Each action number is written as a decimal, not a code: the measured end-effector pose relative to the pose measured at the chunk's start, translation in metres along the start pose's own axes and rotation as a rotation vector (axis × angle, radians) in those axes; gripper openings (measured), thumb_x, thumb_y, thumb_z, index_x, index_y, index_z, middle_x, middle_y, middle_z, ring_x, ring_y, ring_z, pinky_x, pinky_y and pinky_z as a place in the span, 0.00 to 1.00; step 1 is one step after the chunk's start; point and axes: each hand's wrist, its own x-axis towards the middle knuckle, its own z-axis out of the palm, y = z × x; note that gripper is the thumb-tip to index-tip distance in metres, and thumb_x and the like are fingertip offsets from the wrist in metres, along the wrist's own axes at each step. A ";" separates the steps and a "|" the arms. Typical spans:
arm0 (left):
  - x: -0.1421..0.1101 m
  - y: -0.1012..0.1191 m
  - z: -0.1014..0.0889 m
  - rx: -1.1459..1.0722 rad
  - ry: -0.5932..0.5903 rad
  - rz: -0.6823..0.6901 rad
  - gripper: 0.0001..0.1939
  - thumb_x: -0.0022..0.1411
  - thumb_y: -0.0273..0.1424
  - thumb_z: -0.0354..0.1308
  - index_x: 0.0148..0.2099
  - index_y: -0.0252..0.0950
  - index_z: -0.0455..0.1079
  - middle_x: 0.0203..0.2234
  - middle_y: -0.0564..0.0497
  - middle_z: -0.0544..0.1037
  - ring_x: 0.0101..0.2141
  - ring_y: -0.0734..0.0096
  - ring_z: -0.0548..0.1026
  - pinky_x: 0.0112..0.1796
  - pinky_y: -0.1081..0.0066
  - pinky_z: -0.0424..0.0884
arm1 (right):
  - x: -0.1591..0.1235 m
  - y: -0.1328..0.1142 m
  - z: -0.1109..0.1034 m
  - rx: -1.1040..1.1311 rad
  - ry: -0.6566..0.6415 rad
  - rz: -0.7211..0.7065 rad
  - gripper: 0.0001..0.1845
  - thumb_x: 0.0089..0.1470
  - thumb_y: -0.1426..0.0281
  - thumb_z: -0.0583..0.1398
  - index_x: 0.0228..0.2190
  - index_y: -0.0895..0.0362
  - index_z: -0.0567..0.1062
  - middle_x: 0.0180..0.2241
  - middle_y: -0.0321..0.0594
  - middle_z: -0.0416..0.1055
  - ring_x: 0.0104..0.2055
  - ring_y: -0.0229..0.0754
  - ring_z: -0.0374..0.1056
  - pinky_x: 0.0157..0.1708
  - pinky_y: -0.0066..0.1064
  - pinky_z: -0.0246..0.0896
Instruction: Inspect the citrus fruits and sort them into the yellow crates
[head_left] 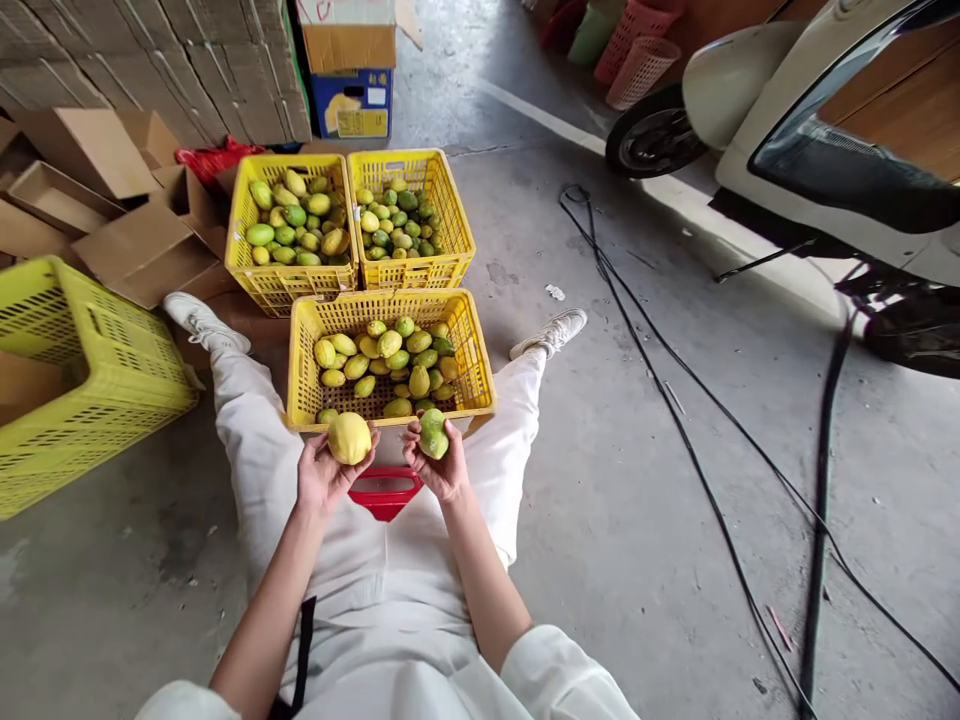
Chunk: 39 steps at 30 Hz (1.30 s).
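A large yellow lemon (349,438) rests in my left hand (324,474), its fingers curled round it from below. In my right hand (444,470) a smaller green lemon (433,434) is gripped between thumb and fingers. Both hands are just in front of the near edge of a yellow plastic crate (390,300), which stands between my legs. Inside this crate lie several yellow and green lemons (389,344), with bare crate floor showing on the left. A red plastic handle or seat edge (385,492) shows below and between my hands.
Beyond stand two more lemon-filled crates, a left one (247,270) and a right one (461,245). A yellow-green crate (112,380) and opened cardboard boxes (142,250) are at left. Black cables (675,400) cross the floor at right, near a parked scooter (795,130).
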 end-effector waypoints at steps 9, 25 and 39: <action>-0.027 0.009 0.019 0.062 0.111 0.184 0.14 0.55 0.32 0.60 0.45 0.37 0.70 0.36 0.48 0.79 0.34 0.60 0.80 0.32 0.64 0.78 | -0.034 -0.007 0.042 -0.194 -0.023 -0.085 0.16 0.51 0.62 0.62 0.43 0.53 0.73 0.45 0.41 0.75 0.42 0.46 0.73 0.39 0.41 0.74; -0.016 0.002 0.034 0.027 -0.081 0.201 0.16 0.57 0.33 0.60 0.49 0.37 0.73 0.39 0.49 0.79 0.48 0.59 0.76 0.50 0.61 0.72 | -0.037 -0.006 0.051 -0.168 -0.034 -0.121 0.20 0.51 0.61 0.59 0.47 0.52 0.73 0.44 0.40 0.76 0.47 0.45 0.71 0.47 0.43 0.70; -0.014 -0.002 0.043 -0.097 -0.108 -0.002 0.19 0.63 0.40 0.50 0.48 0.32 0.71 0.37 0.42 0.79 0.45 0.55 0.77 0.43 0.57 0.77 | -0.035 0.002 0.038 -0.278 -0.017 -0.063 0.23 0.47 0.64 0.67 0.46 0.49 0.72 0.39 0.38 0.76 0.34 0.39 0.73 0.27 0.25 0.70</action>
